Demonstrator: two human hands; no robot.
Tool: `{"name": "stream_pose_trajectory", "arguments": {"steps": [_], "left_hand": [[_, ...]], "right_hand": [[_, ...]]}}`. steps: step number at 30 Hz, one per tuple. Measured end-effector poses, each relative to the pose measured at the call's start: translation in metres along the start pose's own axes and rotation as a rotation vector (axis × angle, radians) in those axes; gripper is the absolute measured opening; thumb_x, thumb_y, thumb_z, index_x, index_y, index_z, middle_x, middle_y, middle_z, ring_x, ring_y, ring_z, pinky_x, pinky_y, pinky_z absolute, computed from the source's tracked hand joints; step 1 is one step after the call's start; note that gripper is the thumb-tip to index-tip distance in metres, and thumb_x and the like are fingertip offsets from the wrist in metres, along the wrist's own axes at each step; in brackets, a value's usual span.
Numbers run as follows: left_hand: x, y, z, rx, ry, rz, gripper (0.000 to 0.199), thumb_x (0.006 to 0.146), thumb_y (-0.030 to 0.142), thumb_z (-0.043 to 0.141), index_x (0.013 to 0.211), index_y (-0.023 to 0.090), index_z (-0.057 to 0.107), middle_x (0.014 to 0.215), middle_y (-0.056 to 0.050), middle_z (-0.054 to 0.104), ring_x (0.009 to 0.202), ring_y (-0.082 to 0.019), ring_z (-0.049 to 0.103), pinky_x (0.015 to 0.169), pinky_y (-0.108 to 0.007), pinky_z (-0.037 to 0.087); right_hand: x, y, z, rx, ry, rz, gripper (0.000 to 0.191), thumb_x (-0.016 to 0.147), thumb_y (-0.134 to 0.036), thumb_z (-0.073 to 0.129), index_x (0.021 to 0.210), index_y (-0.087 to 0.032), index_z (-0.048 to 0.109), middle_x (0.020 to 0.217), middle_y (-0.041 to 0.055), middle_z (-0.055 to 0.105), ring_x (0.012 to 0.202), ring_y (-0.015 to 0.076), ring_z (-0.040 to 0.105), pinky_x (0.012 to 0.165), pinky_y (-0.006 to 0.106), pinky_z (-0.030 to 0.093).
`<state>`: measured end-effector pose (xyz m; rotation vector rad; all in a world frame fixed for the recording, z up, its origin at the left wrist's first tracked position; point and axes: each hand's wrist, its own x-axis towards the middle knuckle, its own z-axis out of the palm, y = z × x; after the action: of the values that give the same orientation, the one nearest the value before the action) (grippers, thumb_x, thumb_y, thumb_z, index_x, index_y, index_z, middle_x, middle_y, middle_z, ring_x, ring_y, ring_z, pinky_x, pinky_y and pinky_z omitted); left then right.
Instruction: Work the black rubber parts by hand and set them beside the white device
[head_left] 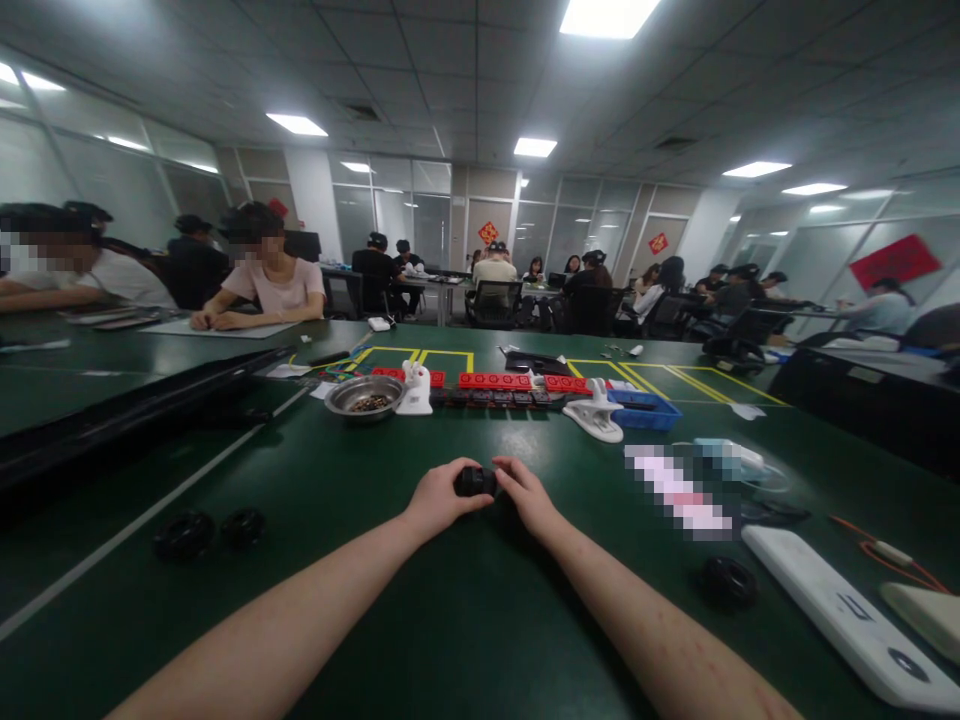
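Both my hands meet over the middle of the green table. My left hand point(442, 495) is wrapped round a small black ribbed, rounded object point(475, 482), thumb below and fingers above. On its right end rest the fingertips of my right hand point(527, 495), bent in a pinch. I cannot make out what kind of part it is. Two black ring-like parts, one larger point(184, 535) and one smaller point(243, 527), lie left of my forearm. A similar black ring point(729, 580) lies to the right.
Beyond my hands stand a metal bowl point(365, 398) of small bits, a white clip stand point(415, 390), red strips point(495, 381), a white clamp point(596, 412) and a blue tray point(646, 410). A white device point(844, 610) lies right. A person point(274, 275) sits across the table.
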<state>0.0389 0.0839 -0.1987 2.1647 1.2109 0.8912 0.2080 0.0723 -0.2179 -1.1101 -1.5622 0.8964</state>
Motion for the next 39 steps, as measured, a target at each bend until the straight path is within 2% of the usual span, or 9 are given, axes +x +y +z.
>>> {"name": "stream_pose_trajectory", "arguments": {"steps": [3, 9, 16, 20, 23, 27, 32, 35, 39], "left_hand": [[-0.0005, 0.0012, -0.0001, -0.002, 0.018, 0.032, 0.041, 0.060, 0.042, 0.064, 0.095, 0.024, 0.055, 0.089, 0.000, 0.060, 0.083, -0.018, 0.055, 0.075, -0.028, 0.041], [-0.0015, 0.0025, 0.0003, -0.009, 0.048, 0.056, 0.043, 0.059, 0.039, 0.066, 0.097, 0.025, 0.054, 0.092, 0.000, 0.060, 0.086, -0.018, 0.055, 0.077, -0.028, 0.042], [-0.0006, -0.0005, 0.0007, -0.025, 0.011, 0.042, 0.046, 0.057, 0.038, 0.067, 0.100, 0.026, 0.053, 0.095, 0.001, 0.060, 0.089, -0.018, 0.055, 0.079, -0.029, 0.041], [0.0027, -0.0060, 0.0017, -0.082, 0.015, -0.024, 0.044, 0.060, 0.037, 0.066, 0.099, 0.023, 0.054, 0.097, -0.002, 0.059, 0.091, -0.019, 0.054, 0.080, -0.029, 0.041], [0.0034, -0.0059, 0.0011, -0.086, -0.005, -0.043, 0.043, 0.058, 0.042, 0.065, 0.095, 0.021, 0.055, 0.090, -0.002, 0.061, 0.086, -0.020, 0.056, 0.077, -0.030, 0.043], [0.0022, -0.0019, -0.0011, -0.063, 0.002, -0.012, 0.041, 0.059, 0.040, 0.065, 0.094, 0.022, 0.054, 0.089, -0.001, 0.060, 0.084, -0.019, 0.055, 0.075, -0.030, 0.043], [0.0011, 0.0000, -0.0013, -0.038, 0.024, 0.007, 0.042, 0.059, 0.038, 0.066, 0.095, 0.023, 0.054, 0.092, -0.001, 0.059, 0.087, -0.019, 0.054, 0.078, -0.030, 0.041], [-0.0004, 0.0012, -0.0002, -0.021, 0.013, 0.043, 0.043, 0.059, 0.039, 0.066, 0.097, 0.024, 0.054, 0.093, 0.000, 0.059, 0.087, -0.019, 0.054, 0.079, -0.030, 0.041], [-0.0025, 0.0033, 0.0005, -0.006, -0.016, 0.061, 0.044, 0.058, 0.039, 0.066, 0.098, 0.025, 0.054, 0.093, 0.001, 0.060, 0.087, -0.018, 0.055, 0.079, -0.030, 0.041]], "right_hand": [[0.0005, 0.0007, -0.0002, -0.212, 0.072, -0.004, 0.035, 0.080, -0.043, 0.036, 0.082, -0.014, 0.055, 0.077, 0.0049, 0.053, 0.077, 0.0171, 0.048, 0.072, 0.029, 0.036], [-0.0014, -0.0017, 0.0007, -0.421, 0.030, -0.075, 0.047, 0.084, -0.044, 0.028, 0.058, -0.014, 0.053, 0.064, 0.0030, 0.049, 0.067, 0.0147, 0.047, 0.064, 0.026, 0.033], [-0.0006, -0.0010, 0.0009, -0.393, 0.005, -0.092, 0.036, 0.082, -0.038, 0.038, 0.058, -0.014, 0.051, 0.063, 0.0012, 0.045, 0.062, 0.0123, 0.045, 0.060, 0.023, 0.034], [-0.0013, -0.0005, 0.0000, -0.298, -0.006, -0.135, 0.017, 0.072, -0.030, 0.055, 0.077, -0.014, 0.056, 0.079, 0.0028, 0.048, 0.070, 0.0127, 0.046, 0.064, 0.024, 0.038], [-0.0023, 0.0005, -0.0012, -0.216, -0.017, -0.115, 0.028, 0.065, -0.027, 0.062, 0.089, -0.014, 0.054, 0.088, 0.0042, 0.048, 0.074, 0.0134, 0.046, 0.067, 0.025, 0.040], [-0.0027, -0.0014, -0.0028, -0.140, -0.042, -0.124, 0.027, 0.075, -0.034, 0.049, 0.094, -0.016, 0.054, 0.093, 0.0052, 0.050, 0.081, 0.0151, 0.047, 0.072, 0.027, 0.039], [-0.0010, -0.0022, -0.0008, -0.292, 0.079, -0.088, 0.038, 0.084, -0.042, 0.032, 0.080, -0.015, 0.057, 0.079, 0.0050, 0.054, 0.079, 0.0163, 0.048, 0.074, 0.028, 0.036], [0.0000, 0.0018, 0.0003, -0.367, 0.064, -0.067, 0.047, 0.085, -0.045, 0.026, 0.064, -0.014, 0.055, 0.067, 0.0035, 0.051, 0.069, 0.0150, 0.048, 0.067, 0.026, 0.035], [0.0008, 0.0053, 0.0002, -0.372, 0.022, -0.062, 0.046, 0.082, -0.047, 0.034, 0.054, -0.014, 0.051, 0.057, 0.0010, 0.046, 0.059, 0.0127, 0.044, 0.058, 0.024, 0.033]]}}
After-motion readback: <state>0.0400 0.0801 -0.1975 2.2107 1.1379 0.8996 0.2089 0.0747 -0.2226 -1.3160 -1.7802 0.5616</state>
